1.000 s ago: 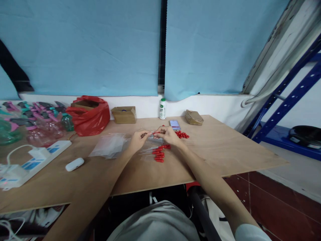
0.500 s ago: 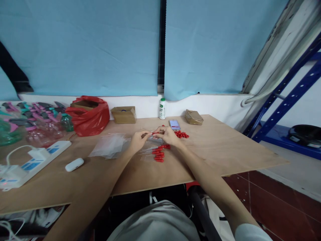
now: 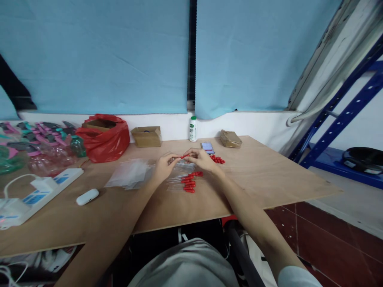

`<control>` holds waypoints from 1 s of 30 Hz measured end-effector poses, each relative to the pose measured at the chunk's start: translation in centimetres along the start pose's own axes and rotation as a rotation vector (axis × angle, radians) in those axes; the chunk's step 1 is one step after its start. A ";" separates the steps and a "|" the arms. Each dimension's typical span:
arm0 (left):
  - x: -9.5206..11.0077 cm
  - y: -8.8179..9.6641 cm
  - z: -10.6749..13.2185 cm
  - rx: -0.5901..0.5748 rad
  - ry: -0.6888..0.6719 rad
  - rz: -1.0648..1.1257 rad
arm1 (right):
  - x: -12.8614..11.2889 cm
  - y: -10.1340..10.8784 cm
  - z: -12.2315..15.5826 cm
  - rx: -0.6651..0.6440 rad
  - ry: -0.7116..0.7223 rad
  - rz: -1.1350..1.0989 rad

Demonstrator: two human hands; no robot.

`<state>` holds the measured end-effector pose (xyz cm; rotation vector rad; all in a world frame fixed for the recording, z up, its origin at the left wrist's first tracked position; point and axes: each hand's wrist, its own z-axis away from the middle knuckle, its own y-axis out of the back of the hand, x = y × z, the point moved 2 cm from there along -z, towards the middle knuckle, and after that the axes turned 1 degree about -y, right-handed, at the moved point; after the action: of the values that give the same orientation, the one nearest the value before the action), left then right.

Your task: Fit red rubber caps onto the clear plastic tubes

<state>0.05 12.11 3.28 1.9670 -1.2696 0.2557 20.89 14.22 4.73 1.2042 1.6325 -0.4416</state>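
Observation:
Above the middle of the table, my left hand (image 3: 164, 166) and my right hand (image 3: 202, 159) meet at the fingertips. Between them is a red rubber bulb (image 3: 185, 156), pinched by my right hand. My left fingers are closed at the bulb's other end, on what looks like a thin glass tube mostly hidden by them. Below my hands lie several glass droppers with red bulbs (image 3: 189, 184), bulbs pointing right. A bundle of clear glass tubes (image 3: 186, 166) lies just under my fingers. Loose red bulbs (image 3: 218, 159) sit in a cluster right of my right hand.
Clear plastic bags (image 3: 128, 174) lie left of my hands, with a white earphone case (image 3: 87, 197) and a power strip (image 3: 64, 178) farther left. Behind stand a red bag (image 3: 104, 143), an open carton (image 3: 146, 137), a white bottle (image 3: 193, 129), a phone (image 3: 207, 148) and a brown package (image 3: 230, 139).
My right fingers have shifted slightly on the red bulb, and more of it shows between my hands. The items on the table have stayed in place.

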 end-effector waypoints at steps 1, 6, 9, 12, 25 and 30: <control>0.0 0.0 0.0 0.000 0.011 0.004 | 0.0 0.0 0.0 -0.005 -0.012 -0.021; 0.2 0.2 0.1 0.023 0.073 0.032 | -0.2 0.0 0.1 -0.008 -0.031 -0.075; 0.0 0.2 0.1 0.008 0.095 0.054 | -0.1 -0.2 0.1 -0.008 -0.033 -0.115; -0.4 -0.1 0.2 -0.006 0.110 0.108 | 0.1 -0.3 0.2 -0.007 -0.041 -0.144; -1.5 -0.8 0.3 -0.057 0.203 0.290 | 0.4 -0.4 0.1 -0.008 0.000 -0.120; -1.9 -1.1 0.2 -0.060 0.213 0.315 | 0.1 -0.2 0.1 0.002 0.023 -0.038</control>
<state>0.04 13.53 1.56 1.6355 -1.4230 0.5595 20.80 14.14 4.56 1.1856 1.6772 -0.4553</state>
